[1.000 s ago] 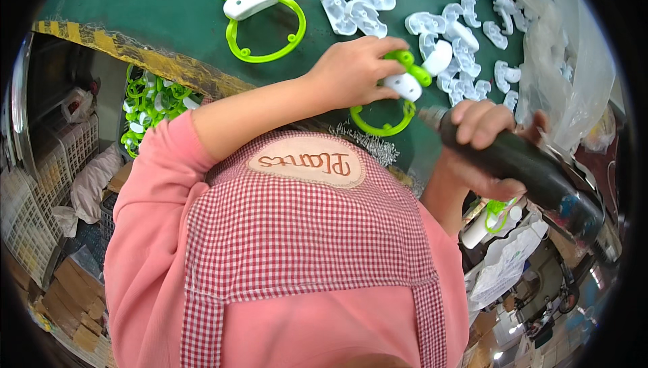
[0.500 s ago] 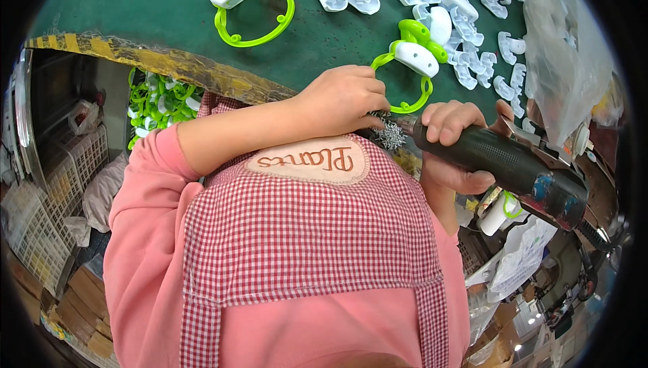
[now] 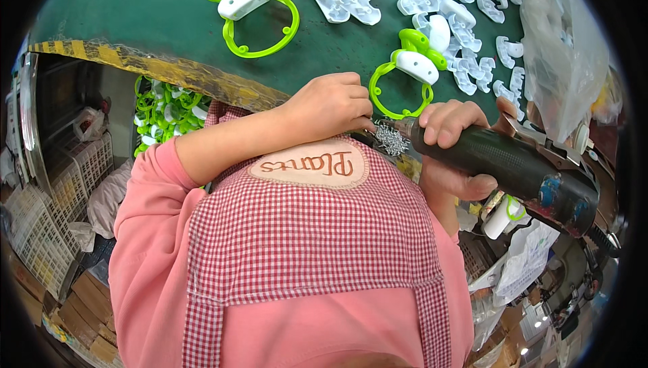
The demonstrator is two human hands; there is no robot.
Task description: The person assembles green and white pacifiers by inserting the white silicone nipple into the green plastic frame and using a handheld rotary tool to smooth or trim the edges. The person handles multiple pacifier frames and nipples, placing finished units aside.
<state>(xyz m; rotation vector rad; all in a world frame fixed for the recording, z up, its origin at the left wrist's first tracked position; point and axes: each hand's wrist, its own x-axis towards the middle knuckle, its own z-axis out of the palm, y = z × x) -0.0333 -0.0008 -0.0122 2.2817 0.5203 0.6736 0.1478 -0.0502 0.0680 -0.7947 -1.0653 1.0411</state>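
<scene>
My right hand [image 3: 453,140] is wrapped round a black electric screwdriver [image 3: 503,162], whose tip points left. By that tip is a heap of small silver screws [image 3: 391,137]. Beside the heap, my left hand [image 3: 332,106] is closed with its fingertips bent down to the bit end; whatever they pinch is hidden. Just beyond both hands, a green ring-shaped frame [image 3: 375,100] lies on the green table, with a white two-holed block [image 3: 416,67] and green rounded lobes at its top.
A similar green ring [image 3: 294,33] lies farther left on the table [image 3: 148,10]. Loose white plastic pieces [image 3: 462,34] and a clear plastic bag [image 3: 567,50] are at the right. Many green-and-white parts [image 3: 169,115] fill a space below the table's worn yellow-striped edge [image 3: 155,71].
My left hand has drawn slightly left, away from the screwdriver tip, uncovering more of the screws. The whole view has shifted a little. My right hand still grips the screwdriver.
</scene>
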